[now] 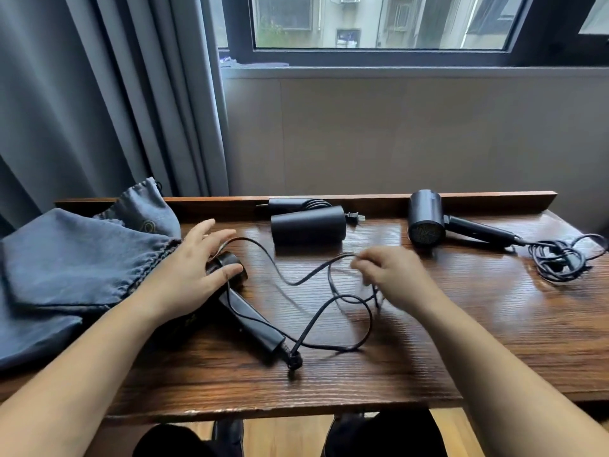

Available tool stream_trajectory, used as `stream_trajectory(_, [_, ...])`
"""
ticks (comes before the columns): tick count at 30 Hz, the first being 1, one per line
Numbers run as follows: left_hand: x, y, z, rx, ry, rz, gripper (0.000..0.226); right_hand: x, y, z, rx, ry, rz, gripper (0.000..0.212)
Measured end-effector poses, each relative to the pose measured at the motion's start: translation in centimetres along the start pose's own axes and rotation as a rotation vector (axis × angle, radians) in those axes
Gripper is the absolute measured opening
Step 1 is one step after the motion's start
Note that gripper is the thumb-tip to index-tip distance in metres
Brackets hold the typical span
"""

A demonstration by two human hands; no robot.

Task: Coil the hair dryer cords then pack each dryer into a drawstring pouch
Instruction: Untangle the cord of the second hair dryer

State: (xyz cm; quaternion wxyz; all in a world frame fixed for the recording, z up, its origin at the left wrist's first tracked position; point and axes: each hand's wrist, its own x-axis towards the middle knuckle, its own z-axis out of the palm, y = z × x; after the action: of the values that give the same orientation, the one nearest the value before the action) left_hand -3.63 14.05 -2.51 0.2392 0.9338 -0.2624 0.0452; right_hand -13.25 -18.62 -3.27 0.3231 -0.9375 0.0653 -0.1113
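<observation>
Steadying the near matte black hair dryer [244, 308] on the dark grained wooden desk [461, 341] with the left hand [194, 272]: fingers spread and straight, thumb pressing on the barrel, so that pulling on the cord does not drag the body along. Gathering that dryer's thin black power cord [296, 282] with the right hand [392, 275], just right of the dryer; fingers curled, apparently pinching a strand, though motion blur is hiding the exact hold. Trailing in loose loops from the handle's end toward the right hand, hence not yet coiled.

Lying behind the near dryer, against the desk's raised back ledge: a second black folded hair dryer [308, 227], cord wound round its handle, plug showing beside it, judged ready for packing. Lying far right of the near dryer: a third black hair dryer [425, 222] with its tangled cord [560, 258] bunched beyond the handle, awaiting coiling.

Waiting immediately left of the near dryer, within the left hand's reach: slate-blue fabric drawstring pouches [75, 255], heaped, mouths gathered.
</observation>
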Motion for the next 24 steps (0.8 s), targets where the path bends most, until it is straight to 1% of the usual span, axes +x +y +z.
stream_trajectory(1, [-0.1, -0.2, 0.0, 0.001, -0.017, -0.012, 0.073, 0.4, 0.8, -0.7, 0.090, 0.057, 0.068, 0.023])
stream_trajectory(4, [-0.3, -1.0, -0.1, 0.001, -0.091, -0.025, 0.099, 1.1, 4.0, -2.8, 0.553, 0.283, 0.379, 0.019])
stream_trajectory(6, [-0.5, -1.1, 0.0, 0.001, -0.148, -0.019, 0.104, 1.3, 6.1, -4.4, 0.794, 0.422, 0.576, 0.018])
stream_trajectory(8, [-0.6, -1.0, 0.1, 0.024, -0.162, 0.000, 0.105, 1.3, 7.9, -5.6, 0.986, 0.536, 0.686, 0.021])
stream_trajectory(9, [-0.6, -0.8, 0.1, 0.065, -0.155, 0.025, 0.103, 1.1, 8.5, -5.8, 1.020, 0.583, 0.714, 0.021])
stream_trajectory(10, [-0.7, -0.8, 0.2, 0.128, -0.144, 0.083, 0.100, 0.9, 8.7, -6.1, 0.984, 0.614, 0.730, 0.019])
stream_trajectory(11, [-0.9, -0.6, 0.3, 0.203, -0.132, 0.176, 0.095, 0.6, 8.8, -6.1, 0.869, 0.627, 0.731, 0.017])
stream_trajectory(12, [-1.0, -0.4, 0.5, 0.263, -0.133, 0.285, 0.089, 0.2, 8.8, -5.9, 0.687, 0.612, 0.710, 0.022])
stream_trajectory(13, [-1.3, -0.1, 0.7, 0.289, -0.163, 0.374, 0.083, -0.1, 8.9, -5.6, 0.435, 0.589, 0.667, 0.032])
stream_trajectory(14, [-1.5, 0.4, 1.1, 0.282, -0.209, 0.437, 0.077, -0.5, 8.4, -5.3, 0.194, 0.582, 0.572, 0.041])
stream_trajectory(15, [-1.9, 1.0, 1.5, 0.256, -0.267, 0.468, 0.075, -1.0, 7.5, -5.0, 0.002, 0.619, 0.410, 0.046])
stream_trajectory(16, [-2.2, 1.6, 2.1, 0.222, -0.320, 0.491, 0.073, -1.5, 6.0, -4.6, -0.105, 0.671, 0.205, 0.047])
stream_trajectory(17, [-2.5, 2.2, 2.7, 0.197, -0.365, 0.506, 0.069, -2.0, 4.1, -4.2, -0.120, 0.692, -0.001, 0.043])
stream_trajectory(18, [-2.7, 2.7, 3.2, 0.184, -0.393, 0.527, 0.064, -2.5, 2.3, -3.7, -0.088, 0.649, -0.190, 0.035])
stream_trajectory(19, [-2.8, 3.1, 3.6, 0.178, -0.410, 0.541, 0.057, -3.1, 0.8, -3.1, -0.052, 0.543, -0.343, 0.027])
stream_trajectory(20, [-2.9, 3.5, 3.9, 0.171, -0.417, 0.543, 0.052, -3.7, -0.7, -2.5, -0.040, 0.411, -0.446, 0.022])
stream_trajectory(21, [-2.9, 3.8, 3.9, 0.169, -0.425, 0.530, 0.049, -4.3, -2.0, -1.9, -0.061, 0.268, -0.499, 0.025])
stream_trajectory(22, [-2.8, 4.0, 3.9, 0.176, -0.429, 0.517, 0.048, -4.9, -3.1, -1.2, -0.127, 0.135, -0.525, 0.032])
stream_trajectory(24, [-2.6, 4.1, 4.1, 0.209, -0.425, 0.503, 0.049, -5.5, -4.3, 0.5, -0.314, -0.063, -0.551, 0.053])
